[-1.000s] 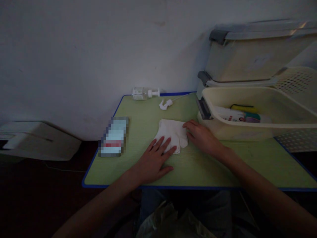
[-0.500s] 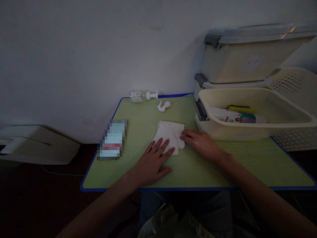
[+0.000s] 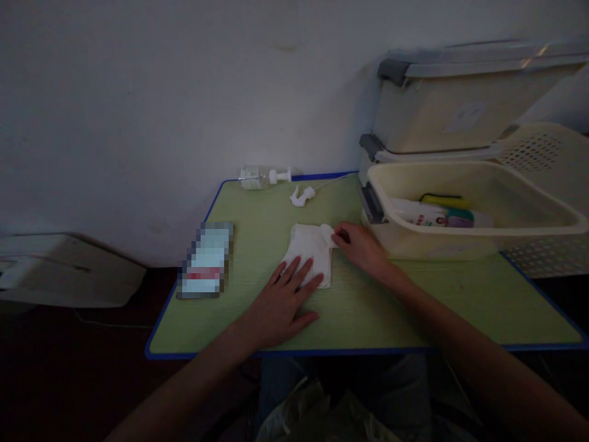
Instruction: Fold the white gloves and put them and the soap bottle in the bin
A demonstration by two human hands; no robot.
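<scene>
A white cloth glove point(image 3: 299, 242) lies flat on the table, its straight edge turned away from me. Spread out over its near part, my left hand point(image 3: 280, 301) is open, fingertips resting on the fabric. At the glove's upper right, my right hand point(image 3: 361, 245) is closed, its thumb and fingertips pinching a rounded, thumb-like flap point(image 3: 327, 233) that is folded over the top. Part of the glove is hidden beneath my left fingers.
Behind the glove lie a white spray nozzle point(image 3: 302, 196) and a clear pump bottle point(image 3: 255, 177) on its side. A phone point(image 3: 207, 258) rests at left. On the right, a cream bin point(image 3: 437, 245) holds bottles, with another lidded box point(image 3: 442, 116) behind.
My right hand has moved up and slightly left, bringing the glove's flap from the right side to its top corner. My left hand stays in place on the glove.
</scene>
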